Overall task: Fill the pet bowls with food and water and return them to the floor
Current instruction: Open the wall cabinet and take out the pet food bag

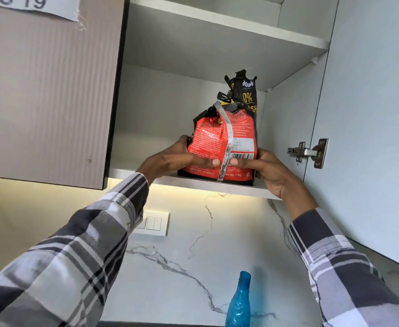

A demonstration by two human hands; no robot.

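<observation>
We judge the task barely begun: no bowls in view. Our left hand (pixel 179 159) and right hand (pixel 264 169) clasp the food bag (pixel 222 142) on the lower cupboard shelf (pixel 193 182) (crumpled top, contents hidden). A blue bottle (pixel 239 300) stands below; its fill is unclear.

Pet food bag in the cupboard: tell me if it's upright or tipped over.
Upright. The pet food bag stands on its base on the lower shelf, crumpled top pointing up, left hand and right hand gripping its sides.
</observation>
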